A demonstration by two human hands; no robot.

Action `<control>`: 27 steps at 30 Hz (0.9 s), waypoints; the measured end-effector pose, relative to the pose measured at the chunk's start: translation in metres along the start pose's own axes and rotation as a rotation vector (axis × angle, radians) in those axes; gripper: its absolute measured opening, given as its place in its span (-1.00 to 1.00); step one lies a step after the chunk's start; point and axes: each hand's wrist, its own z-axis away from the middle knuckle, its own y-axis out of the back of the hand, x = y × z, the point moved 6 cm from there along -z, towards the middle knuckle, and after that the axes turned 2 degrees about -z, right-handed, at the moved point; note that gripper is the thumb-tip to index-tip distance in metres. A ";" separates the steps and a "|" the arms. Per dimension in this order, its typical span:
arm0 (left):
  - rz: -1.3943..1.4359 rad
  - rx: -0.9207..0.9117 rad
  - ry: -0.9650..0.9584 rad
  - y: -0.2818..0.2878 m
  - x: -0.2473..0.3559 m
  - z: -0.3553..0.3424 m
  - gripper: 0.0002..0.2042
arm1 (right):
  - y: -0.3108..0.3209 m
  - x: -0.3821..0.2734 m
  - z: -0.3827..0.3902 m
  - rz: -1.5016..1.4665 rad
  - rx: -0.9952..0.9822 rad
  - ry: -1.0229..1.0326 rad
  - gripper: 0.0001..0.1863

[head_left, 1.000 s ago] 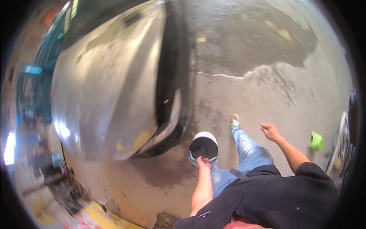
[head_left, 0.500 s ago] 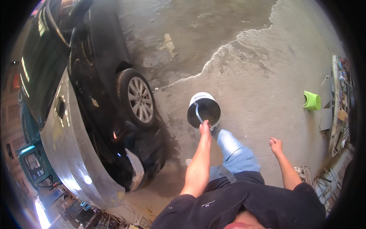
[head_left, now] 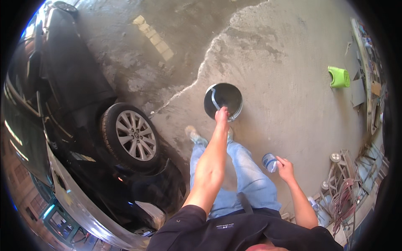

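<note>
My left hand (head_left: 222, 113) is closed round the curved metal handle (head_left: 215, 99) of a bucket. The bucket (head_left: 235, 95), dark inside with a pale outer wall, hangs in front of my legs, and its mouth faces up toward me. Off to the right, my right hand (head_left: 285, 169) grips a small cup-like container (head_left: 269, 162), whitish with blue on it. The fingers hold it by the side nearest my palm, and I cannot make out its contents.
A black car with a front wheel (head_left: 136, 135) stands close on my left. A bright green plastic stool (head_left: 339, 77) is on the concrete floor (head_left: 289, 96) to the right. Along the right edge are a cluttered shelf (head_left: 368, 71), a wheeled metal frame (head_left: 340, 167) and a coiled reddish hose (head_left: 344, 201).
My view has shifted, with the car's wheel now lower and further left. My right hand has come lower and nearer my legs, and the container in it now shows. My left hand keeps the bucket.
</note>
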 end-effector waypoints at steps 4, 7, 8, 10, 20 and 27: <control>-0.211 -0.089 -0.165 -0.035 0.002 0.013 -0.74 | -0.073 -0.061 -0.053 0.003 -0.155 0.165 -0.64; -0.766 -0.430 -0.675 -0.065 -0.003 0.034 -0.20 | -0.168 -0.102 -0.111 0.216 -0.416 0.389 -0.58; -0.951 -0.486 -0.521 -0.072 -0.002 0.057 -0.13 | -0.201 -0.105 -0.131 0.321 -0.432 0.451 -0.58; -0.822 -0.448 -0.552 -0.047 0.009 0.073 -0.21 | -0.243 -0.128 -0.211 -0.004 -0.223 0.464 -0.56; -0.428 -0.052 -0.195 0.215 0.004 0.023 -0.58 | -0.418 -0.102 -0.524 0.431 -0.229 0.003 -0.29; -0.359 -0.187 -0.099 0.232 -0.089 0.018 -0.62 | -0.391 -0.119 -0.472 0.631 -0.265 0.172 -0.49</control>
